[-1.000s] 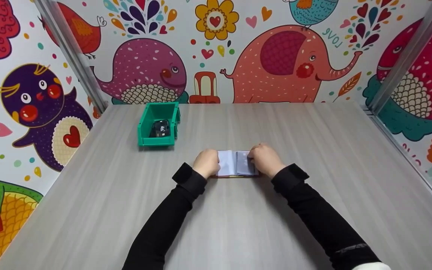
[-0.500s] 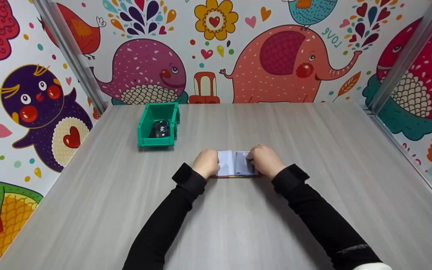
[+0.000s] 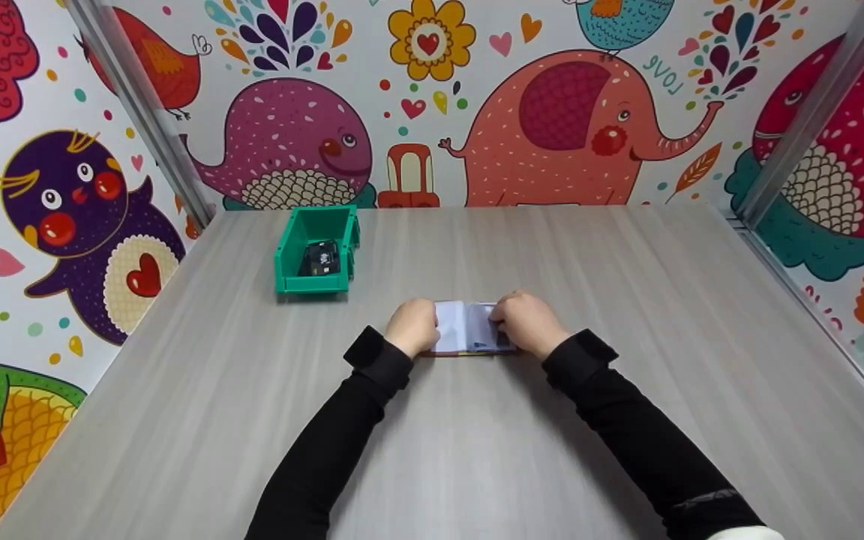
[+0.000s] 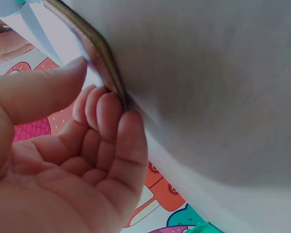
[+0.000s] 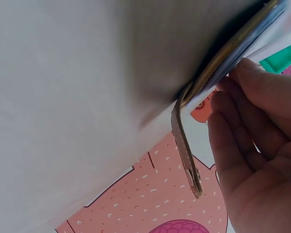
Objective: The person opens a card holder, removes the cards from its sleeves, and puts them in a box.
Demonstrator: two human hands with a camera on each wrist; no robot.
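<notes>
Head view: left hand point(image 3: 413, 327) grips the open booklet point(image 3: 448, 328) at left — right hand point(image 3: 528, 321) pinches its translucent pages point(image 3: 481, 331).

long black sleeves point(image 3: 323, 450), wide black wristbands point(image 3: 379, 361), one thin grey streak point(image 3: 706, 496)

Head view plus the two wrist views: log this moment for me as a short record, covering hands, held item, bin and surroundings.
left hand: grips the booklet's left edge
right hand: fingers curled, thumb and fingertips at its right-hand pages
booklet: open between the hands, pale pages up
strap: sticks out from the cover, seen in right wrist view
green bin: beyond the booklet, to its left
bin contents: black item with pale marks; type unclear
table: light, wood-grained
backdrop: cartoon-animal panels
</notes>
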